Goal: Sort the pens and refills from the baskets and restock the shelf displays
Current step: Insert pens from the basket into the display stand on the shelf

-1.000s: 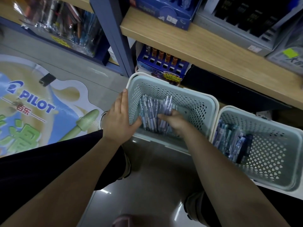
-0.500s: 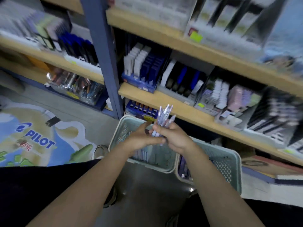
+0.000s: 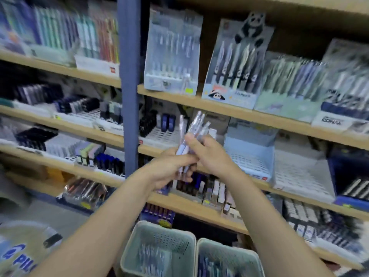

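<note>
Both hands hold one bunch of pens before the shelves: the left hand pinches the lower ends, the right hand wraps the middle. The pens point up and slightly right, apparently toward the pale blue tray, nearer the right hand.

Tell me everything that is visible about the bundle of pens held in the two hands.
The bundle of pens is a small handful of clear plastic pens with pale lilac grips, upright and fanned slightly to the right at the top. The left hand grips its lower part; the right hand holds its middle. It is raised before the shelves, above the baskets. Blur hides the exact count.
</note>
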`<state>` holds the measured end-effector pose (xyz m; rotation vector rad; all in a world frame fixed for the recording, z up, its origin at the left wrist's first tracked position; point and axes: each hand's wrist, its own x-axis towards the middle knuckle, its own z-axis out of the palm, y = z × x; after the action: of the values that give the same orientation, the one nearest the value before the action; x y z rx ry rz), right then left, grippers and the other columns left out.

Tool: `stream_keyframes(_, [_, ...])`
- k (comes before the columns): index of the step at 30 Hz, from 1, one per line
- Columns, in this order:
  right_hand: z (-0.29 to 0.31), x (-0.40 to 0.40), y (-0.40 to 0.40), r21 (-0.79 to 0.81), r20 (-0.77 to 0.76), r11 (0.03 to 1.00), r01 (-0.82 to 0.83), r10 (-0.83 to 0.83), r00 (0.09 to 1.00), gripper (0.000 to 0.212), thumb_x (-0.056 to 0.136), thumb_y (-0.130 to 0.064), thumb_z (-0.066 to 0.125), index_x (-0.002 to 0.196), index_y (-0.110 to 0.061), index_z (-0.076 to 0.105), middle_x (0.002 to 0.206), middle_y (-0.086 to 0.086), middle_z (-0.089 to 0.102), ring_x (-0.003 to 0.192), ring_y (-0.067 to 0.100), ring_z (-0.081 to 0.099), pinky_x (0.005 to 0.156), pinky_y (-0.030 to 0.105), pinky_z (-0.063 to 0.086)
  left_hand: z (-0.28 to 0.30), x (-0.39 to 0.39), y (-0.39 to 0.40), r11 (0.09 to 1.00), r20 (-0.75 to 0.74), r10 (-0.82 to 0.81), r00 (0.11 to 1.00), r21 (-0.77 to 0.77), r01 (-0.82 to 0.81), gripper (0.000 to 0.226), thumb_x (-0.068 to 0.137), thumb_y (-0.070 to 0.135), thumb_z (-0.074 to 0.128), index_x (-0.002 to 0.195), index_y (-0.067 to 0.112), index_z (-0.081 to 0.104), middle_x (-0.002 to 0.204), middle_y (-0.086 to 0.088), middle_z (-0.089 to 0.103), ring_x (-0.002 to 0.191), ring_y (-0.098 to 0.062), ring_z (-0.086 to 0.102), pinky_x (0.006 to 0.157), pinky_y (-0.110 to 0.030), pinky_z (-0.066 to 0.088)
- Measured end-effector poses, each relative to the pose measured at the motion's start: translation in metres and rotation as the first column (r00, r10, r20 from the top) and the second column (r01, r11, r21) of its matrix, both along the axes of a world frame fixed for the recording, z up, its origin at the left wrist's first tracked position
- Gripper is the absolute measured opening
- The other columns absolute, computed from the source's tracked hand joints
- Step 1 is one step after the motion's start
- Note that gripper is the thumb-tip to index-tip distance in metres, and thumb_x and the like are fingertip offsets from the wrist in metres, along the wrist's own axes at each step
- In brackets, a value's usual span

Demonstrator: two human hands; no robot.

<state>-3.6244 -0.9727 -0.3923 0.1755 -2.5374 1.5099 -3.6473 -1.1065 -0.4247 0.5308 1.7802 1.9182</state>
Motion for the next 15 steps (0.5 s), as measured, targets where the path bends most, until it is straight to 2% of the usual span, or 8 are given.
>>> stream_keyframes(2, [0.03, 0.005, 0.002, -0.003, -0.065, 0.998, 0.057, -0.057, 0.996, 0.038, 0.095, -0.044, 0.062, 0.075, -0.012, 0.062, 0.063, 0.001, 0.058, 0.058, 0.011, 0.054, 0.064, 0.029, 0.046, 0.027, 0.001, -0.007, 1.0, -0.038, 0.009, 0.999, 0.02, -0.008, 0.014, 0.1, 0.017, 0.061, 0.087, 0.012, 0.06, 0.065, 0.0, 0.059, 0.058, -0.013, 0.053, 0.056, -0.026, 0.05])
stream_keyframes(5, [0.062, 0.008, 0.002, -0.005, -0.148, 0.99, 0.141, -0.14, 0.979, 0.038, 0.09, -0.046, 0.068, 0.071, -0.015, 0.056, 0.064, 0.002, 0.053, 0.056, 0.015, 0.047, 0.06, 0.031, 0.039, 0.062, 0.005, -0.013, 0.997, -0.077, 0.013, 0.997, 0.081, -0.007, 0.015, 0.101, 0.02, 0.058, 0.089, 0.012, 0.061, 0.069, -0.001, 0.061, 0.058, -0.014, 0.055, 0.055, -0.026, 0.046])
stream_keyframes(7, [0.082, 0.01, -0.003, -0.014, -0.217, 0.983, 0.182, -0.181, 0.959, 0.042, 0.089, -0.046, 0.07, 0.07, -0.011, 0.055, 0.064, 0.01, 0.055, 0.055, 0.02, 0.05, 0.058, 0.034, 0.043, 0.082, 0.007, -0.014, 0.993, -0.11, 0.019, 0.994, 0.114, -0.006, 0.015, 0.102, 0.02, 0.057, 0.09, 0.011, 0.062, 0.07, -0.003, 0.061, 0.057, -0.016, 0.057, 0.052, -0.026, 0.046])
stream_keyframes(9, [0.099, 0.01, -0.007, -0.033, -0.25, 0.981, 0.189, -0.191, 0.949, 0.048, 0.087, -0.048, 0.07, 0.077, -0.002, 0.059, 0.069, 0.021, 0.06, 0.058, 0.029, 0.057, 0.059, 0.044, 0.05, 0.099, 0.009, -0.013, 0.992, -0.139, 0.044, 0.989, 0.123, -0.027, 0.016, 0.102, 0.02, 0.056, 0.09, 0.011, 0.06, 0.07, -0.005, 0.059, 0.054, -0.017, 0.056, 0.048, -0.026, 0.045])
stream_keyframes(10, [0.107, 0.01, -0.009, -0.032, -0.258, 0.98, 0.195, -0.197, 0.946, 0.047, 0.089, -0.047, 0.069, 0.079, -0.002, 0.06, 0.07, 0.021, 0.061, 0.058, 0.028, 0.057, 0.058, 0.043, 0.048, 0.105, 0.009, -0.013, 0.99, -0.143, 0.057, 0.988, 0.136, -0.037, 0.016, 0.102, 0.02, 0.054, 0.09, 0.01, 0.059, 0.07, -0.005, 0.059, 0.053, -0.017, 0.055, 0.047, -0.026, 0.044])
stream_keyframes(13, [0.123, 0.009, -0.009, -0.073, -0.239, 0.976, 0.206, -0.217, 0.946, 0.036, 0.095, -0.04, 0.064, 0.081, -0.009, 0.055, 0.063, 0.01, 0.057, 0.05, 0.018, 0.051, 0.049, 0.026, 0.04, 0.119, 0.007, -0.012, 0.973, -0.1, 0.079, 0.992, 0.225, -0.055, 0.016, 0.101, 0.019, 0.054, 0.091, 0.008, 0.06, 0.068, -0.007, 0.059, 0.053, -0.019, 0.055, 0.047, -0.027, 0.045])
stream_keyframes(15, [0.129, 0.007, -0.007, -0.11, -0.232, 0.976, 0.189, -0.21, 0.95, 0.031, 0.098, -0.037, 0.059, 0.083, -0.01, 0.053, 0.066, 0.008, 0.058, 0.048, 0.017, 0.05, 0.047, 0.025, 0.039, 0.123, 0.005, -0.012, 0.942, -0.003, 0.089, 0.996, 0.326, -0.083, 0.016, 0.101, 0.019, 0.054, 0.097, 0.005, 0.062, 0.069, -0.007, 0.064, 0.055, -0.019, 0.056, 0.049, -0.029, 0.049])
